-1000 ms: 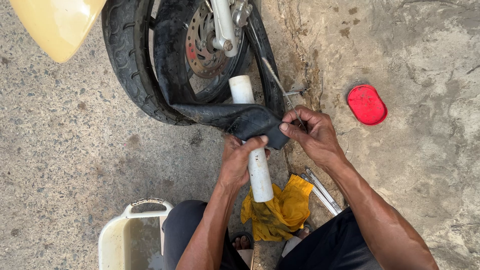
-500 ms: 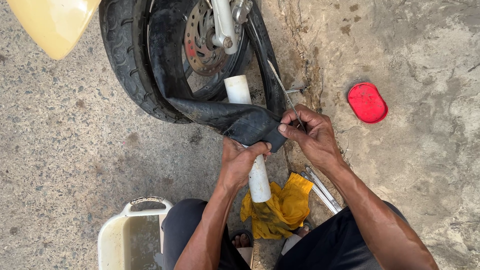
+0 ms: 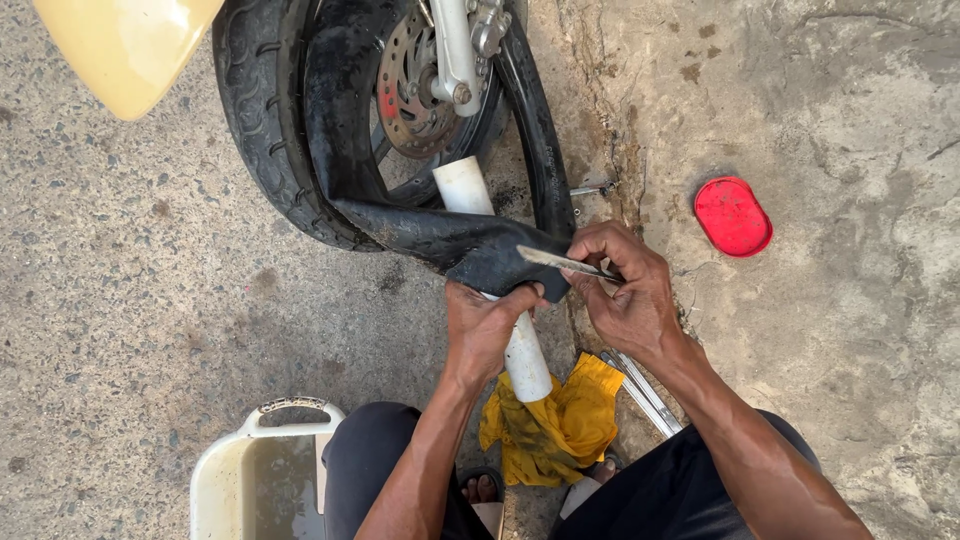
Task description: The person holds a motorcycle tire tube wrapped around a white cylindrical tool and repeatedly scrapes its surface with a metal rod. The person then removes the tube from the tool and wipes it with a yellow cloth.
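Clamped tight, your left hand [image 3: 487, 325] pins the inner tube [image 3: 470, 240] on the white pipe [image 3: 500, 290]; your right hand [image 3: 625, 290] pinches the metal rasp [image 3: 563, 263] — stroke flat, stay over the pipe.

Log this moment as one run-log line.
left hand: holds inner tube on white pipe | right hand: thin metal blade on tube | yellow rag below

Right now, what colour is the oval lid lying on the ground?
Red: the oval lid, head view.

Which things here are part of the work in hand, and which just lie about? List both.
In hand: left hand pressing black inner tube over white pipe; right hand holding thin metal blade.

Lying about: red lid, yellow rag, metal levers, water basin.
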